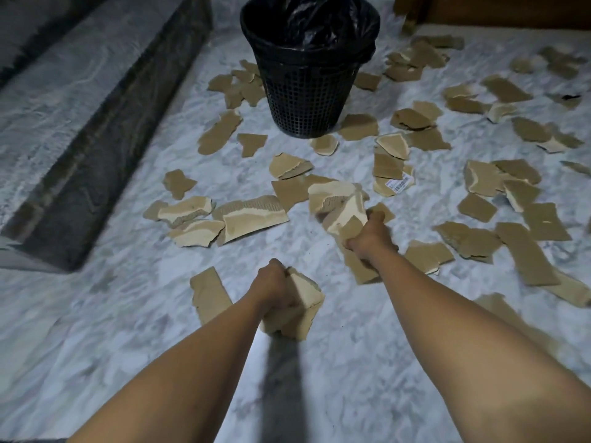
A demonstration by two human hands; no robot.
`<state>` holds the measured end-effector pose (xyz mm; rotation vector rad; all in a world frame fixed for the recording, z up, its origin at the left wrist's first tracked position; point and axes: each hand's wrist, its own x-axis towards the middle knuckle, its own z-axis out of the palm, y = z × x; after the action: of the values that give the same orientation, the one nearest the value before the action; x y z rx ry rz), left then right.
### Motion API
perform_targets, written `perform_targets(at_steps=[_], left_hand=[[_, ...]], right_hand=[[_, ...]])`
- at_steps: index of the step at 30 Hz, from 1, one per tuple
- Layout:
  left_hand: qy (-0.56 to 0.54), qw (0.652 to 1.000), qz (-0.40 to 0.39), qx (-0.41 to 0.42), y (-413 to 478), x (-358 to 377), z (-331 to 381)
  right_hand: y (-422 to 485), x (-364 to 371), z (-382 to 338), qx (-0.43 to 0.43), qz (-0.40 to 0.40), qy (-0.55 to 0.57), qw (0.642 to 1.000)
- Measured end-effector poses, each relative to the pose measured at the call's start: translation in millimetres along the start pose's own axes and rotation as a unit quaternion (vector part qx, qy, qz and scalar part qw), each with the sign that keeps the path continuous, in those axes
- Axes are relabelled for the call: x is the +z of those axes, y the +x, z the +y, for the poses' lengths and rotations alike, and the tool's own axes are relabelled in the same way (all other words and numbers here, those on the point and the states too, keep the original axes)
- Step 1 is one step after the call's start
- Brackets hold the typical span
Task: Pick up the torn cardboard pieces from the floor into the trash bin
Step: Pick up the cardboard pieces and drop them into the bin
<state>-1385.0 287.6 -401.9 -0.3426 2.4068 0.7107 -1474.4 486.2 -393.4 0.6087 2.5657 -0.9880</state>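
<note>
Head view places us mid-collection: both arms reach forward over the marbled floor [128,330], and each hand is loaded. Our left hand [271,284] has its fingers curled round the left bundle [303,303], a wad of pale, folded cardboard held low near the floor at about 6 o'clock from frame centre. Our right hand [372,238] grasps the right bundle [343,207], several overlapped scraps that fan out toward 11 o'clock from the fist. The trash bin [307,91], a black mesh basket with a dark liner [319,24], stands upright at 12 o'clock, well apart from both hands. Torn cardboard pieces [252,219] lie scattered round it from 9 o'clock through 12 to 3 o'clock; one flat scrap [209,294] lies just beside the left hand at its 9 o'clock. We judge the step in hand to be gather-and-carry, with the task at an early stage, since most of the litter is on the floor. The next move calls for bringing both fists forward to 12 o'clock, raising them above the rim, and releasing only over the liner opening. Loose scraps at the edge of the right bundle may slip out in transit, so a firm grasp is required.
</note>
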Motion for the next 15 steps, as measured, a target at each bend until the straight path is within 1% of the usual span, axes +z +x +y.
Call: perform_targets(at_steps=[2, 4, 5, 7, 8, 10, 12, 14, 15], left_hand=[[0.036, 0.999, -0.004, 0.019, 1, -10, 2], [0.040, 0.999, -0.013, 0.023, 3, -27, 0], [0.016, 0.999, -0.023, 0.015, 3, -37, -5], [-0.071, 0.997, -0.033, -0.024, 1, -64, -19], [-0.092, 0.994, -0.028, -0.043, 0, -76, -30], [-0.094, 0.993, -0.004, -0.078, -5, -94, -53], [-0.102, 0.987, 0.024, -0.119, -10, -96, -80], [-0.119, 0.978, 0.048, -0.162, -15, -85, -100], [-0.106, 0.975, 0.069, -0.181, -15, -78, -107]], right_hand=[[5, -8, -8, -0.002, -0.011, 0.089, 0.996], [9, -12, -17, -0.013, -0.009, 0.148, 0.989], [9, -12, -22, -0.021, -0.018, 0.168, 0.985], [5, -6, -35, -0.051, -0.070, 0.207, 0.974], [0, -1, -43, -0.065, -0.109, 0.214, 0.969], [-9, 12, -58, -0.078, -0.190, 0.218, 0.954], [-16, 33, -71, -0.079, -0.252, 0.199, 0.944], [-21, 53, -79, -0.092, -0.287, 0.171, 0.938], [-24, 61, -83, -0.097, -0.297, 0.163, 0.936]])
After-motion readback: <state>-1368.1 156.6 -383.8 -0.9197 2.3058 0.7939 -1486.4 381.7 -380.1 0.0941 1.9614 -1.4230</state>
